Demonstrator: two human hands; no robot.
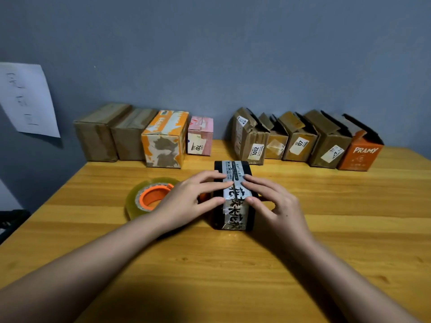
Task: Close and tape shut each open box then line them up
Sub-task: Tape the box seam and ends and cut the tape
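Black box (pixel 234 194): long axis 12 to 6 o'clock; your left hand (pixel 186 197) and right hand (pixel 277 201) press it, fingers straight.

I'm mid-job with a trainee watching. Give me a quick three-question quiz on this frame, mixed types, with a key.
1. True or false: the left hand is holding the tape roll.
2. Which group along the wall has its flaps up? A) the four boxes on the left B) the five boxes on the right
3. Fill in: both hands press on the ___ box at the middle of the table.

Key
1. False: its fingers lie flat on the box, as do those of the right hand; the roll lies beside it.
2. B
3. black
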